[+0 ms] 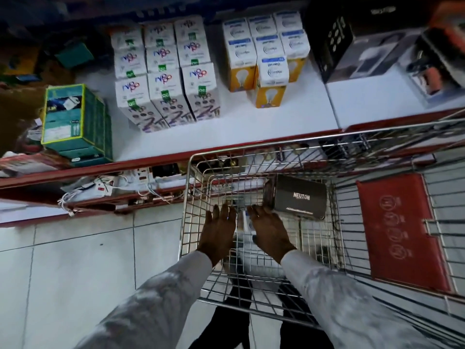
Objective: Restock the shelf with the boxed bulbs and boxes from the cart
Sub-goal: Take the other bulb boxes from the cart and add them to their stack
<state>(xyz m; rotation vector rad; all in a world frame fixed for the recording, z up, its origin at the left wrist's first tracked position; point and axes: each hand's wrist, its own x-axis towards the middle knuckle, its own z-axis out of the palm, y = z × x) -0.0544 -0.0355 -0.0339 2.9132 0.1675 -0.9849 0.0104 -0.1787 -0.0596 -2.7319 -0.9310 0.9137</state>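
We are at the pick-up step: left hand point(219, 229) and right hand point(268, 230), each grip spread, flank a white box point(245, 221) deep in the cart point(187, 197), beside the black box point(299, 197); next, close and lift.

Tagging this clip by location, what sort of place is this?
Most likely a retail shop aisle, electrical or hardware goods. Signs: a white shelf with red edging stocked in rows with boxed bulbs, a wire shopping cart holding a black Neuton box, and a tiled floor.
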